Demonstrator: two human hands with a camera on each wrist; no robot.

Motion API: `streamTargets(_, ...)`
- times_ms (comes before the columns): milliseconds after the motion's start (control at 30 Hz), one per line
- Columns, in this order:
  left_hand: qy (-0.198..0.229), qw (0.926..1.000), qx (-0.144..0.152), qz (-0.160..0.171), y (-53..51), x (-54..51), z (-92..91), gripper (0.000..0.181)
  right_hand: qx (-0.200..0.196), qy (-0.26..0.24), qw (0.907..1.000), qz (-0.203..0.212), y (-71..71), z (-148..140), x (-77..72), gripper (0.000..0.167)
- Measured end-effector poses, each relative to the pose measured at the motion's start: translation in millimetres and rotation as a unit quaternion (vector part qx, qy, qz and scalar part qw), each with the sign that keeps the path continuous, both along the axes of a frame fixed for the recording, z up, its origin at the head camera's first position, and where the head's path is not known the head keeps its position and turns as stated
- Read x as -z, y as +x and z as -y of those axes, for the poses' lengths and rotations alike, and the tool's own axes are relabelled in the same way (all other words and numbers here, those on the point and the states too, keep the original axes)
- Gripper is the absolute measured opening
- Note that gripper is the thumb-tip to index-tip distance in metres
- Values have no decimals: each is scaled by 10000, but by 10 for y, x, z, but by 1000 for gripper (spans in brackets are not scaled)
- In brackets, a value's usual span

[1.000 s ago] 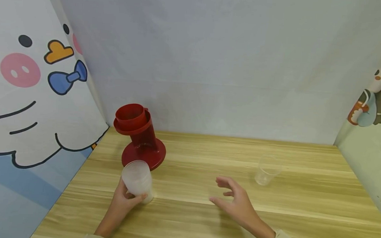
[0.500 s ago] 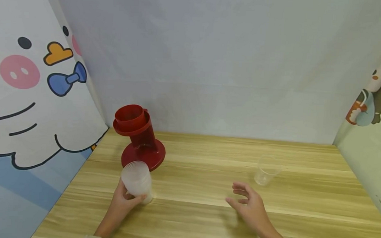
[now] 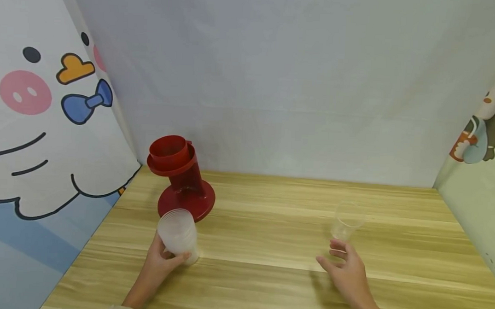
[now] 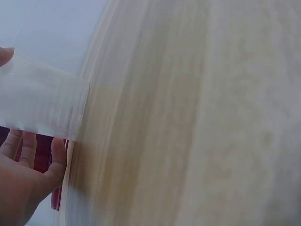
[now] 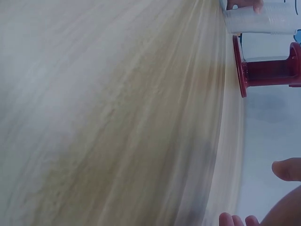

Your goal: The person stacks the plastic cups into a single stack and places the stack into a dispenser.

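Note:
A stack of translucent plastic cups (image 3: 177,234) stands on the wooden table at the left, and my left hand (image 3: 160,259) grips it low down, fingers and thumb around its side. The left wrist view shows the same stack (image 4: 42,99) between thumb and fingers. My right hand (image 3: 348,272) hovers over the table with loosely bent fingers and holds nothing. Just beyond its fingertips stands a single clear plastic cup (image 3: 346,221). In the right wrist view only part of the right hand (image 5: 282,207) shows.
Behind the stack stands a red holder (image 3: 186,179) with a round base and a ring-shaped top. The wooden table (image 3: 261,219) meets a pale cloth wall (image 3: 291,92) at the back. Printed cartoon panels flank both sides.
My right hand has moved to the right across the table, nearer the single clear cup. The left hand and the stack of cups have stayed in place.

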State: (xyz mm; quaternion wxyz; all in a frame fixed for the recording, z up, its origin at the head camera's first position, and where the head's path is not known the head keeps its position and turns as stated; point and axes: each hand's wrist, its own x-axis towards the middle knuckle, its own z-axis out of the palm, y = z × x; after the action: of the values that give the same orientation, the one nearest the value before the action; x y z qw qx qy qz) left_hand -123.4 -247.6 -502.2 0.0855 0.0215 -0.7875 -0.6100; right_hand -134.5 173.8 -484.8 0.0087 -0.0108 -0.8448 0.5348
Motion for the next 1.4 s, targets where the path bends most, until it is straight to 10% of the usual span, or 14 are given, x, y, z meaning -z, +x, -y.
streamTargets(1000,160,9998,98,-91,17,-3,9,83,821,41,9958,-410,-420,-331,99,92)
streamTargets(1400,165,9997,107,-107,14,21,25,83,878,-217,9911,-980,-560,-252,132,81)
